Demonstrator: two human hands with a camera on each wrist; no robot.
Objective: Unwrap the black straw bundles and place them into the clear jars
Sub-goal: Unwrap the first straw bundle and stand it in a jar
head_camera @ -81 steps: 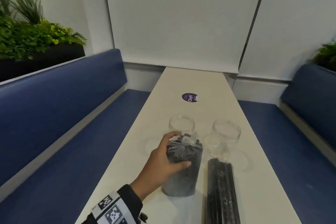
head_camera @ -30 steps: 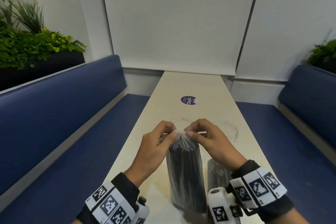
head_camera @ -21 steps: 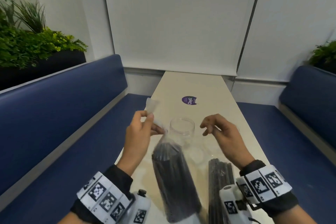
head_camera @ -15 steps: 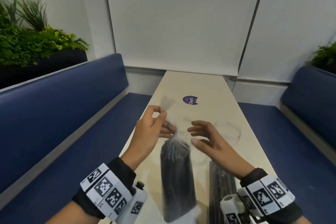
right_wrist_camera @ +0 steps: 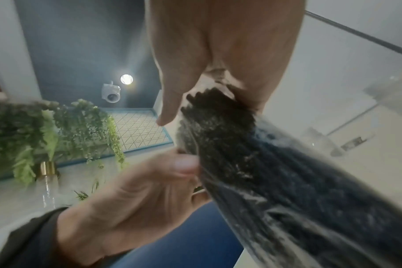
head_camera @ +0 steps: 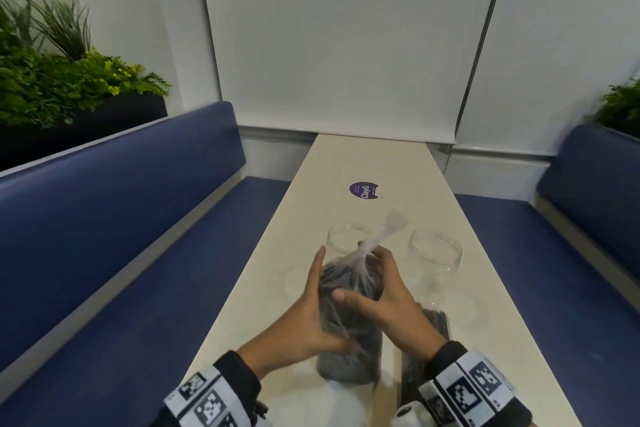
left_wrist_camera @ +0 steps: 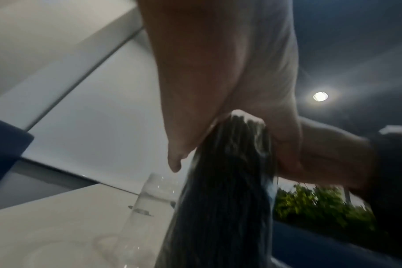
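Gripping the wrapped bundle of black straws (head_camera: 348, 315) from both sides now, the two hands have come back together on it: half a second ago the left hand (head_camera: 308, 319) was pinching the twisted plastic neck up in the air and the right hand (head_camera: 384, 295) was open beside the bag. The neck (head_camera: 377, 243) now stands free above the hands, a loose white twist pointing toward the far end of the table (head_camera: 367, 156), with no tie that I can make out on it. I judge the closure is undone and the bag is about ready to be opened and slid off, so the unwrapping of this first bundle is partway through; nothing has gone into a jar yet.

The left hand's palm and fingers wrap the bundle's left flank, and the right hand's fingers curl over its top with the thumb lying across its front. The bundle stands roughly upright on its base near the table's near edge, a dense column of thin black straws under crinkled, hazy clear film.

Two clear jars stand empty just beyond it, the left jar (head_camera: 348, 239) directly behind the neck and the right jar (head_camera: 434, 253) apart to the right. A second wrapped bundle (head_camera: 433, 322) lies flat beside the right wrist.
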